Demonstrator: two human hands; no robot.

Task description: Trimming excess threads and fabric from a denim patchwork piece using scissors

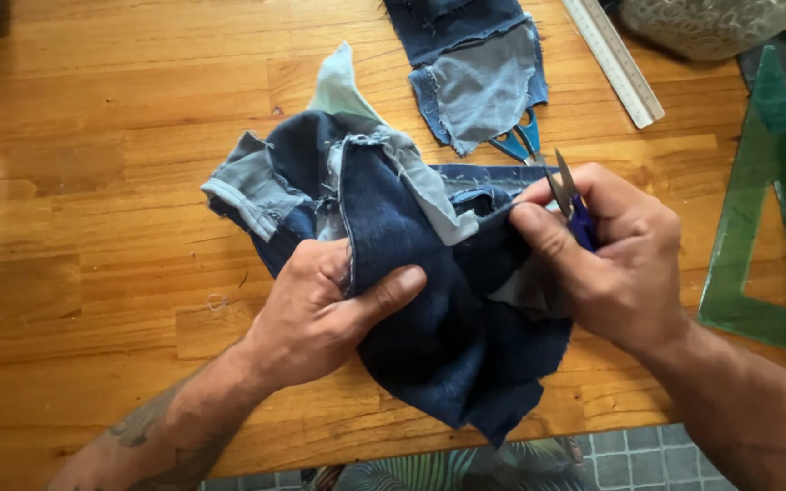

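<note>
Left hand (325,305) and right hand (607,250) pinch denim (429,318) between them.

I see open wooden table (93,136) on the left side. On the right, 3 obstacles crowd passage: green set square (757,227), ruler (613,59), blue-handled scissors (516,141) beside denim scraps (475,73).

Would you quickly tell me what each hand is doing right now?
Left hand: closed, gripping the dark denim piece.
Right hand: closed around small blue-handled snips.
</note>
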